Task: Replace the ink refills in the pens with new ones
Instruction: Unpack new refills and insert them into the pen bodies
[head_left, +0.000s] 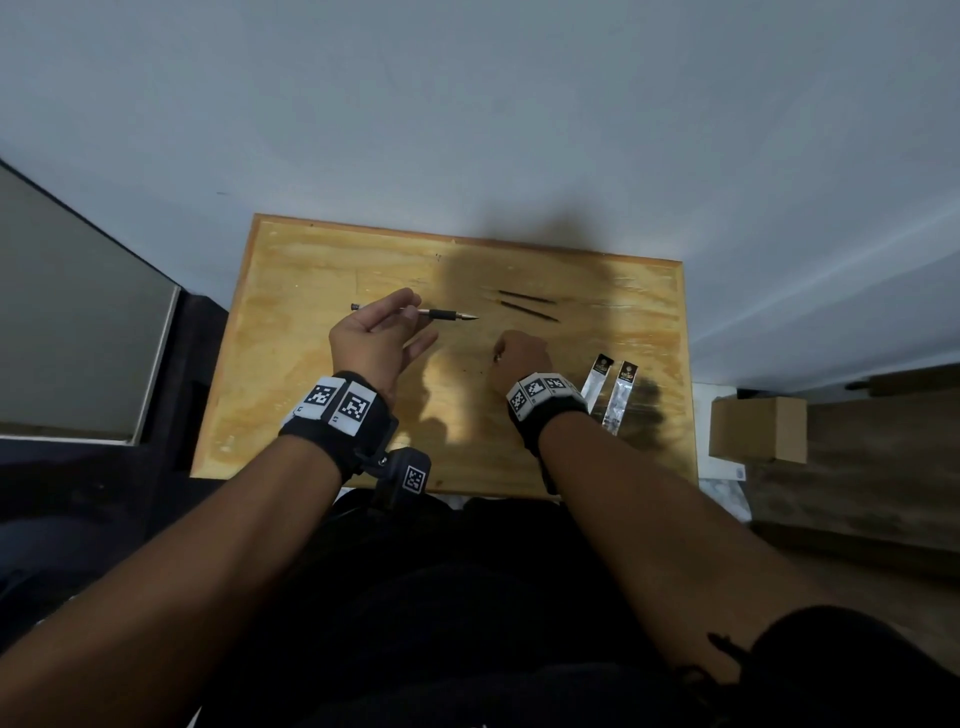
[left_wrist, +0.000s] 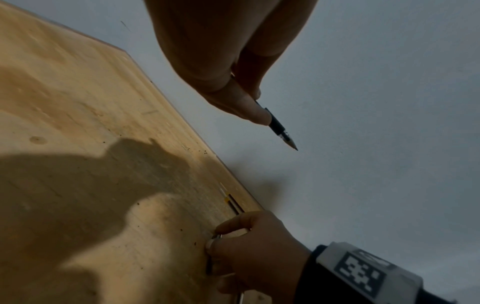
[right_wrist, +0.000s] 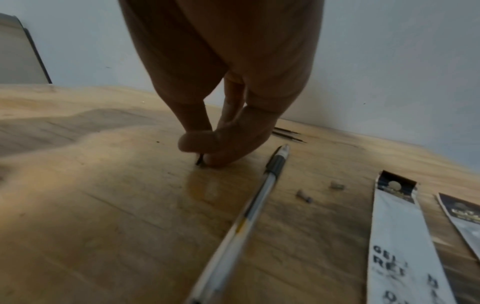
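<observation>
My left hand (head_left: 410, 312) holds a pen (head_left: 447, 314) above the wooden table (head_left: 311, 270), tip pointing right. In the left wrist view thumb and fingers pinch the pen (left_wrist: 279, 126) at its barrel. My right hand (head_left: 511, 353) is curled low on the table, and its thumb and fingers (right_wrist: 221, 144) pinch a small dark piece (right_wrist: 200, 161) against the wood; what it is I cannot tell. A second pen (right_wrist: 249, 209) with a clear barrel lies under my right wrist. Two bare refills (head_left: 527, 305) lie beyond my right hand.
Two refill packets (head_left: 597, 374) (head_left: 621, 395) lie at the table's right side. Two tiny loose caps (right_wrist: 303, 196) (right_wrist: 337, 186) sit between the lying pen and the packets. A cardboard box (head_left: 758, 428) stands right of the table. A wall rises behind it.
</observation>
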